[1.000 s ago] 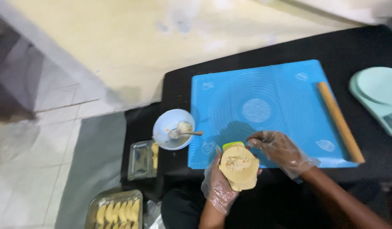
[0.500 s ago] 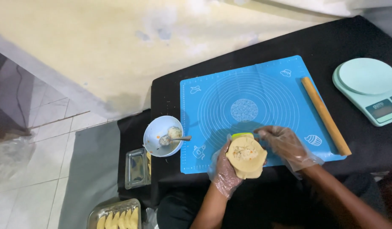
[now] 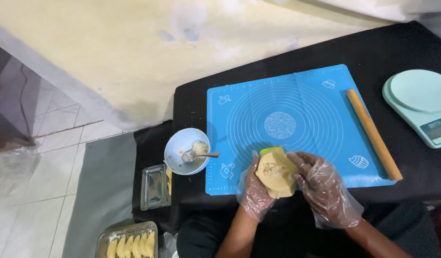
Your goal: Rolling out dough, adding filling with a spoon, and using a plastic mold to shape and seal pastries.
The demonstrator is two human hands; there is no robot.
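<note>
Both my hands wear clear plastic gloves. My left hand (image 3: 255, 192) cups a round, flat piece of yellow dough (image 3: 276, 175) with a spot of filling at its middle. My right hand (image 3: 324, 186) grips the right edge of that same dough. A small green-yellow object (image 3: 272, 151) peeks out just behind the dough; I cannot tell what it is. The hands hover over the near edge of a blue silicone baking mat (image 3: 297, 119) printed with circles.
A pale bowl (image 3: 186, 151) of filling with a spoon (image 3: 201, 155) sits left of the mat. A wooden rolling pin (image 3: 373, 134) lies along the mat's right edge. A mint kitchen scale (image 3: 421, 102) stands at the right. A glass dish (image 3: 155, 186) and a tray of folded pastries (image 3: 129, 243) sit lower left.
The view has shifted, so the mat, bowl and scale sit differently in frame. My right hand has closed in onto the dough's right edge. The dough stays in my left hand.
</note>
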